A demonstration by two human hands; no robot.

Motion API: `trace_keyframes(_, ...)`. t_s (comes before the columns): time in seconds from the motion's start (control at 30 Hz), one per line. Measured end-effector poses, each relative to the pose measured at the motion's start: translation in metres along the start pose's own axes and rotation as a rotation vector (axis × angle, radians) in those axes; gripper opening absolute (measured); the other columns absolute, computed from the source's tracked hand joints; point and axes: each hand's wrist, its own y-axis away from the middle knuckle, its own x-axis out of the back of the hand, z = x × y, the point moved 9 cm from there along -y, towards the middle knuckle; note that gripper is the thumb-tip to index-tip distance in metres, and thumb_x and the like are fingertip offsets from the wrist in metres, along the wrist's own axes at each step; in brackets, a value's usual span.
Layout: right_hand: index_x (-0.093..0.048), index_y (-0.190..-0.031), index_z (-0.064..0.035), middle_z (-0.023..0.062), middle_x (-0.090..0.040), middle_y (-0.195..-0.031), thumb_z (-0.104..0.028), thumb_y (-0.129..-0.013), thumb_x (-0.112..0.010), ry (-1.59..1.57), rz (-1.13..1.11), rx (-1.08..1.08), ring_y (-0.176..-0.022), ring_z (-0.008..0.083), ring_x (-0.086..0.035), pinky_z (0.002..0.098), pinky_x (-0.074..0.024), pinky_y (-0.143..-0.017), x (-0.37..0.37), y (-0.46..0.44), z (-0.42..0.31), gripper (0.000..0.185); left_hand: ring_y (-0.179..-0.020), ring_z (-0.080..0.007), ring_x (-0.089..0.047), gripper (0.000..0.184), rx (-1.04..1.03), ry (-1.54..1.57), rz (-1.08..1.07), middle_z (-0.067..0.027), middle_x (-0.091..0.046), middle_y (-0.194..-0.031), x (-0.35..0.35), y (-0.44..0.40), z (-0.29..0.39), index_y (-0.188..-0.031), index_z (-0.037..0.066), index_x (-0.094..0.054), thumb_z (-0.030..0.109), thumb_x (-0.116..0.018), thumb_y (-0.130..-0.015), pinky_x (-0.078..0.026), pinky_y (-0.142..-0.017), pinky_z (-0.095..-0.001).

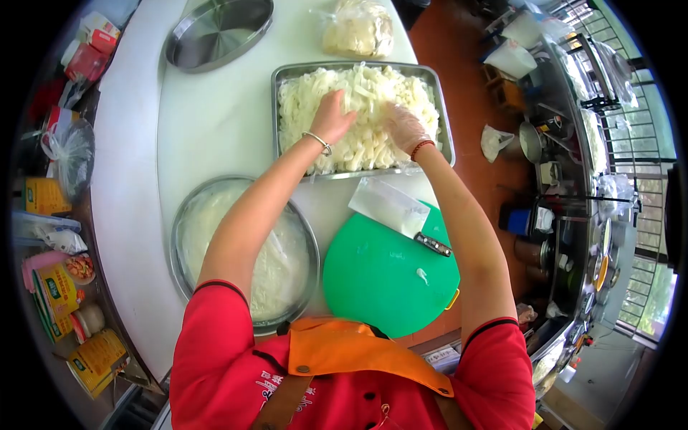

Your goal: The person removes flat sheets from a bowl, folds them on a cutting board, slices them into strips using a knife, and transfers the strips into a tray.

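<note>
Head: left fingers [335,99] apart, right fingers [397,117] unclear, within tray rim [275,115]; bare counter [215,122] leftward.

We see pale off-white flat noodle strips [369,143], loose and tangled, heaped in a shallow rectangular metal tray [446,129] at upper centre of the frame, a bit right. Strips run nearly wall to wall; we get bare metal mainly along the right side and rim. Tray sits flat, long sides roughly left-right. Strips look moist, pointing every which way.
</note>
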Motion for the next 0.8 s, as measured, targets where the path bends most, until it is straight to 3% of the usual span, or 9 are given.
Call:
trace_keyframes(0.1, -0.051, -0.135, -0.0056, 0.0209, -0.054, -0.136, -0.021, -0.094, -0.058, 0.006, 0.246, 0.049, -0.128, 0.0373, -0.05, 0.0436, -0.039, -0.109, 0.024, 0.046, -0.01, 0.045, -0.121, -0.0331, -0.055, 0.04, -0.142, 0.129, 0.065, -0.0198, -0.054, -0.132, 0.052, 0.04, 0.011, -0.123, 0.001, -0.058, 0.012, -0.069, -0.086, -0.051, -0.097, -0.0406)
trace_keyframes(0.17, -0.057, -0.125, -0.0056, 0.0203, -0.059, -0.125, -0.016, -0.092, -0.059, -0.058, 0.349, 0.063, -0.115, 0.0363, -0.058, 0.0457, -0.0444, -0.101, 0.061, 0.094, -0.037, 0.035, -0.12, -0.0233, -0.057, 0.037, -0.009, 0.255, 0.056, -0.0091, -0.054, -0.134, 0.093, 0.082, 0.004, -0.126, 0.009, -0.059, 0.001, -0.063, -0.091, -0.052, -0.094, -0.0335)
trace_keyframes(0.23, -0.063, -0.109, -0.0049, 0.0179, -0.065, -0.106, -0.011, -0.091, -0.06, -0.128, 0.348, -0.063, -0.1, 0.0355, -0.062, 0.0445, -0.0497, -0.088, 0.064, 0.14, -0.026, 0.02, -0.112, -0.02, -0.061, 0.03, 0.081, 0.197, 0.121, -0.0081, -0.057, -0.127, 0.134, 0.133, -0.029, -0.12, 0.007, -0.062, -0.001, -0.062, -0.091, -0.054, -0.089, -0.031)
trace_keyframes(0.27, -0.066, -0.095, -0.0042, 0.0142, -0.066, -0.086, -0.01, -0.091, -0.06, -0.153, 0.36, -0.08, -0.083, 0.0322, -0.065, 0.0417, -0.051, -0.074, 0.063, 0.164, -0.019, 0.01, -0.106, -0.0213, -0.063, 0.029, 0.134, 0.123, 0.166, -0.0089, -0.058, -0.12, 0.155, 0.163, -0.052, -0.117, 0.007, -0.062, -0.001, -0.063, -0.089, -0.055, -0.084, -0.0314)
trace_keyframes(0.33, -0.067, -0.089, -0.0026, 0.011, -0.065, -0.068, -0.014, -0.092, -0.061, -0.277, 0.326, -0.172, -0.06, 0.0214, -0.064, 0.0367, -0.0484, -0.062, 0.065, 0.213, -0.021, 0.014, -0.097, -0.0217, -0.064, 0.025, 0.255, -0.037, 0.229, -0.009, -0.06, -0.11, 0.194, 0.227, -0.094, -0.112, 0.007, -0.062, 0.0, -0.065, -0.087, -0.056, -0.075, -0.0316)
trace_keyframes(0.37, -0.067, -0.089, -0.0022, 0.0098, -0.065, -0.064, -0.016, -0.093, -0.06, -0.247, 0.276, -0.207, -0.06, 0.0187, -0.064, 0.0345, -0.0479, -0.06, 0.056, 0.234, -0.015, 0.016, -0.094, -0.0208, -0.064, 0.022, 0.321, -0.118, 0.245, -0.0084, -0.06, -0.106, 0.21, 0.255, -0.11, -0.108, 0.006, -0.063, 0.0, -0.065, -0.087, -0.056, -0.072, -0.0314)
trace_keyframes(0.47, -0.066, -0.088, -0.0023, 0.0071, -0.061, -0.06, -0.02, -0.095, -0.06, -0.494, 0.179, -0.423, -0.053, 0.0155, -0.059, 0.0327, -0.0476, -0.058, 0.017, 0.295, -0.004, 0.02, -0.092, -0.0239, -0.063, 0.021, 0.409, -0.258, 0.208, -0.0087, -0.062, -0.103, 0.242, 0.306, -0.132, -0.104, 0.007, -0.063, 0.001, -0.067, -0.085, -0.055, -0.075, -0.0343)
trace_keyframes(0.67, -0.065, -0.09, -0.0018, 0.0064, -0.061, -0.061, -0.016, -0.095, -0.062, -0.694, 0.142, -0.409, -0.054, 0.0129, -0.059, 0.028, -0.0464, -0.053, -0.024, 0.332, -0.045, 0.016, -0.093, -0.0331, -0.061, 0.02, 0.141, -0.523, 0.177, -0.0107, -0.064, -0.103, 0.243, 0.273, -0.161, -0.102, 0.008, -0.066, 0.005, -0.067, -0.082, -0.05, -0.088, -0.0418)
trace_keyframes(0.8, -0.062, -0.091, 0.0012, 0.0061, -0.06, -0.067, -0.012, -0.096, -0.06, -0.748, 0.121, -0.396, -0.055, 0.0123, -0.059, 0.027, -0.0496, -0.052, -0.043, 0.34, -0.071, 0.015, -0.094, -0.0333, -0.061, 0.016, 0.107, -0.601, 0.058, -0.0118, -0.064, -0.101, 0.223, 0.24, -0.172, -0.101, 0.008, -0.066, 0.008, -0.065, -0.085, -0.05, -0.083, -0.0428)
